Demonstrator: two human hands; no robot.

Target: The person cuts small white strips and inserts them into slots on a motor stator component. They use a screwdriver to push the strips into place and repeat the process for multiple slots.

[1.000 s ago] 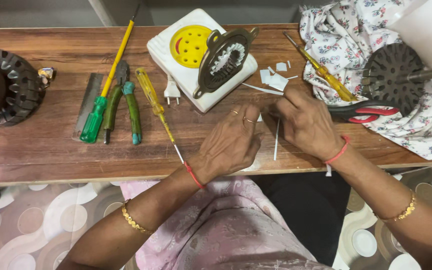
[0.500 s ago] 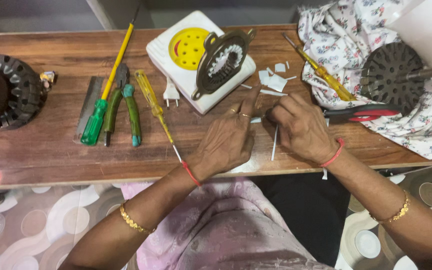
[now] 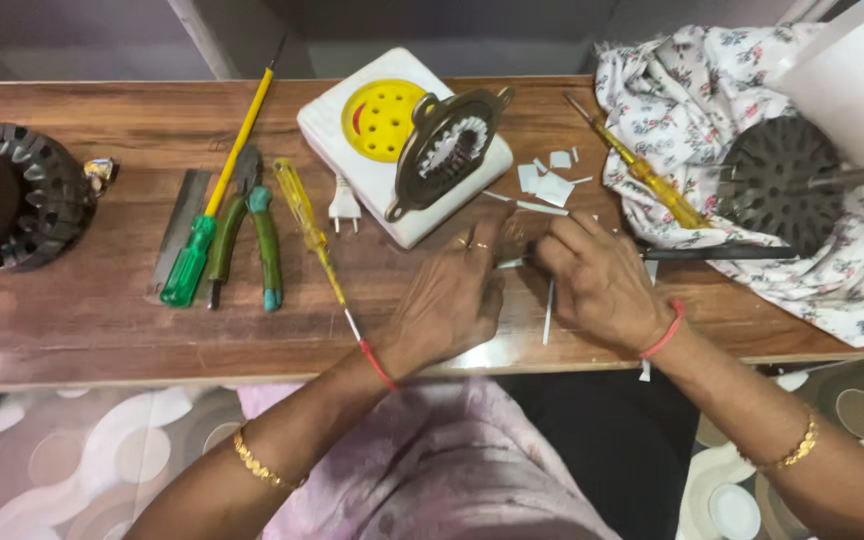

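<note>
Paper strip [image 3: 514,262]: thin and white, pinched between both hands near the bench's front edge, at the middle.
Left hand [image 3: 449,300]: fingers curled narrow on the strip's end, steadying it.
Right hand [image 3: 602,285]: fingertips closed on the other end; black scissors [image 3: 722,253] lie just beside it.
Loose strip [image 3: 548,311]: lies on the wood between the hands.
Bench [image 3: 102,330]: brown wood, screwdrivers [image 3: 214,200] towards the left, floral cloth [image 3: 712,110] at the right back corner.

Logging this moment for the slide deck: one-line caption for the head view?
Both hands, left hand and right hand, pinch a thin white strip over a wooden bench beside screwdrivers.
</note>
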